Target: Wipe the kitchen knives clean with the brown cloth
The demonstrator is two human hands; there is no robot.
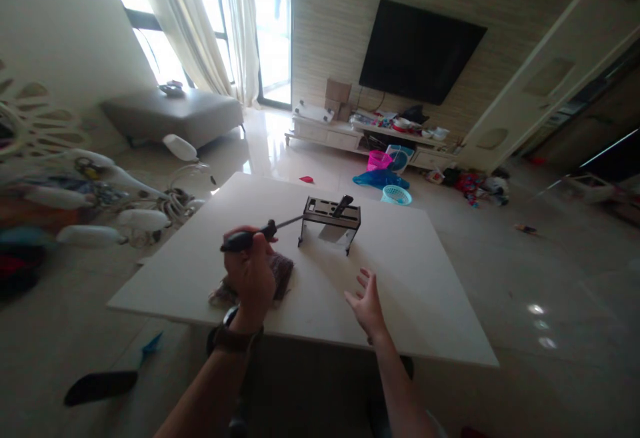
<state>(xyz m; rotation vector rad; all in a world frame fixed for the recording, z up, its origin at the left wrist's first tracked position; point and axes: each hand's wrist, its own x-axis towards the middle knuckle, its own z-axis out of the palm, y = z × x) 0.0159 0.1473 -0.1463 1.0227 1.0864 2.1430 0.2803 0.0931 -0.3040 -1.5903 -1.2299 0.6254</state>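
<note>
My left hand (250, 271) is wrapped round the black handle of a sharpening steel (287, 222). Its thin metal rod points right, and the tip meets or passes close to the left end of the knife rack (320, 209). The rack stands upright on legs, with slots and holes in its top. One knife (343, 206) sits in it, black handle up and tilted, with part of a pale blade showing below. Under and beside my left hand lies a folded brownish cloth (283, 271). My right hand (367, 301) is held over the table, fingers apart and holding nothing.
The white table (415, 291) spans the space before me. A many-armed white lamp (140, 191) is at its left. Beyond it are a blue basket (397, 194), a pink basket (379, 160) and a low cabinet (325, 133). A grey bench (175, 115) stands by the window.
</note>
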